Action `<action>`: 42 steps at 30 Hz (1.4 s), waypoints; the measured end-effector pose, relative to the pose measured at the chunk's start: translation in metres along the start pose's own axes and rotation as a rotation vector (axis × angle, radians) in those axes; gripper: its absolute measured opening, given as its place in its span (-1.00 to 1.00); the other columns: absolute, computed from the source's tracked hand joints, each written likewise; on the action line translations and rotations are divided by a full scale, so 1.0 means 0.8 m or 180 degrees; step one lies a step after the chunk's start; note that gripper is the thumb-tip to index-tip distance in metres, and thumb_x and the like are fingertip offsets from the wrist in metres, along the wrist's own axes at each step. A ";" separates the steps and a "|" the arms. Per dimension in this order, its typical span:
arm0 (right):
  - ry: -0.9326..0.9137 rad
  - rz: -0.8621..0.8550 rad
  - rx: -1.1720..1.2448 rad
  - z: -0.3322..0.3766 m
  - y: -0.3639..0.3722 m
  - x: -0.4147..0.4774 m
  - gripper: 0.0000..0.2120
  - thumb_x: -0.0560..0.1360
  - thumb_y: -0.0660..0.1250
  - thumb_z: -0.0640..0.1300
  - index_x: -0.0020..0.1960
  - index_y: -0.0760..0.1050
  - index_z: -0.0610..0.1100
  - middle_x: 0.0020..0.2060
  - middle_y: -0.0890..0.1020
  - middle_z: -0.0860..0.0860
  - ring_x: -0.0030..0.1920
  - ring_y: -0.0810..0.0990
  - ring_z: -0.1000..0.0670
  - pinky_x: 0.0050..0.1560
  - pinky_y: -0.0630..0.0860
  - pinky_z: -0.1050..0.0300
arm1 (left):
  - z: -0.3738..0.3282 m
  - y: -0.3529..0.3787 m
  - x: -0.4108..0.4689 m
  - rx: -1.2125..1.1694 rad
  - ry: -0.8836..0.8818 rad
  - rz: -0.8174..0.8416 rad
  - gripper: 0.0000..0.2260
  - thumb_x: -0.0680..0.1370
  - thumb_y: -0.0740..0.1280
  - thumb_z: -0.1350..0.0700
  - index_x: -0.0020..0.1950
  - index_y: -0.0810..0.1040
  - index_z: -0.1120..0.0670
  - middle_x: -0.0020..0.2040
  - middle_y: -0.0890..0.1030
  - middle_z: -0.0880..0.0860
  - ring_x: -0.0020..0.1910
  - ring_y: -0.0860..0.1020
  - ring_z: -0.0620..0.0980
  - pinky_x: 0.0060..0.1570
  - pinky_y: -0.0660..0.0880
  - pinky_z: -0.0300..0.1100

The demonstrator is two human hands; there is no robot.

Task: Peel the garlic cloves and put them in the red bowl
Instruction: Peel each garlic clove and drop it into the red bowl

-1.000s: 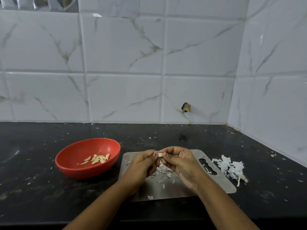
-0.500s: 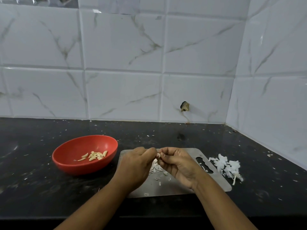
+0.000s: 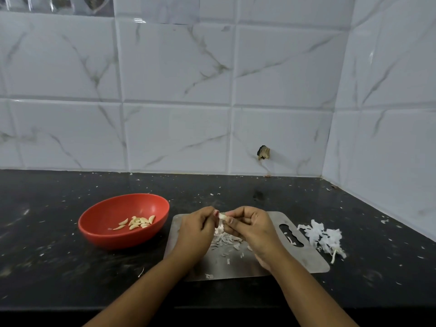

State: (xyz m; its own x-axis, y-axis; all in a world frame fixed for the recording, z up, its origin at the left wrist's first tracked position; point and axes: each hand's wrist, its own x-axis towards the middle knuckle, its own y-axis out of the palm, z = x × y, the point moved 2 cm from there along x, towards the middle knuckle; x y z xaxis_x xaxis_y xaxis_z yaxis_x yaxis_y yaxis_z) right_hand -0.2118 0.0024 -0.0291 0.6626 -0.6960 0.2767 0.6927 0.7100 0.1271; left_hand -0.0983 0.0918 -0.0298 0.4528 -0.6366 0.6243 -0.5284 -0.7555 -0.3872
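A red bowl (image 3: pixel 106 234) sits on the black counter at left, with several peeled pale cloves (image 3: pixel 136 223) inside. Over the steel cutting board (image 3: pixel 309 260), my left hand (image 3: pixel 195 234) and my right hand (image 3: pixel 251 228) meet fingertip to fingertip. Between them they pinch one small white garlic clove (image 3: pixel 222 216). Loose papery skins (image 3: pixel 226 239) lie on the board under the hands, partly hidden by them.
A heap of white garlic skins with a stem (image 3: pixel 323 237) lies on the counter right of the board. Tiled walls close the back and right side. Small skin flecks dot the black counter (image 3: pixel 47 267).
Both hands stay joined over the board, with small finger shifts on the clove. The camera view has moved slightly.
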 end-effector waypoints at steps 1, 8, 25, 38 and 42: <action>-0.0162 -0.0035 -0.0216 -0.001 0.000 0.000 -0.96 0.47 0.41 -0.35 -0.11 0.61 -0.25 -0.20 0.70 -0.18 -0.23 0.69 -0.02 -0.16 0.61 0.22 | -0.001 0.000 -0.001 -0.0220 -0.0247 0.0116 -0.69 0.61 0.21 0.23 -0.34 0.42 0.13 -0.57 0.35 -0.12 -0.52 0.33 -0.19 -0.45 0.24 -0.37; -0.1456 -0.0161 -0.2321 -0.005 0.007 -0.002 -0.86 0.50 0.37 -0.33 -0.11 0.62 -0.13 -0.22 0.67 0.05 -0.20 0.67 0.10 -0.17 0.61 0.24 | 0.010 0.000 0.002 -0.1319 -0.1372 0.0583 -0.66 0.65 0.15 0.17 -0.33 0.42 0.14 -0.58 0.29 -0.09 -0.56 0.22 -0.18 -0.53 0.17 -0.34; -0.1106 -0.0327 -0.2364 -0.004 -0.001 -0.001 -0.85 0.47 0.40 -0.34 -0.13 0.63 -0.11 -0.29 0.63 0.13 -0.18 0.61 0.22 -0.22 0.50 0.43 | 0.022 -0.015 0.005 -0.0506 -0.0796 0.0042 -0.86 0.51 0.38 0.31 -0.14 0.62 0.07 -0.25 0.66 0.00 -0.48 0.53 -0.17 -0.45 0.43 -0.36; -0.0767 -0.0447 -0.1205 -0.001 -0.004 -0.001 -0.88 0.40 0.49 -0.32 -0.14 0.64 -0.13 -0.23 0.71 -0.01 -0.18 0.68 0.05 -0.16 0.59 0.24 | 0.013 -0.008 0.001 -0.0447 -0.0421 0.0419 -0.88 0.59 0.29 0.20 -0.07 0.61 0.06 -0.28 0.67 -0.01 -0.52 0.47 -0.17 -0.44 0.40 -0.34; -0.0802 -0.0434 -0.1194 -0.001 -0.002 -0.001 -0.90 0.40 0.50 -0.30 -0.15 0.64 -0.14 -0.25 0.70 -0.03 -0.19 0.68 0.03 -0.15 0.60 0.20 | 0.005 -0.008 -0.001 -0.0708 -0.0435 0.0455 -0.86 0.52 0.37 0.30 0.02 0.63 0.11 -0.24 0.67 -0.02 -0.45 0.54 -0.20 -0.41 0.42 -0.39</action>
State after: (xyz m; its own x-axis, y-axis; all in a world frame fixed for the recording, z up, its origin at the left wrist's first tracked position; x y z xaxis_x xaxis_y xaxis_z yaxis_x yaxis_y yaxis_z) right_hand -0.2132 0.0013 -0.0303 0.5008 -0.6995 0.5098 0.8544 0.4937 -0.1618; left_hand -0.0926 0.0962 -0.0307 0.4471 -0.7604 0.4711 -0.7314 -0.6140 -0.2968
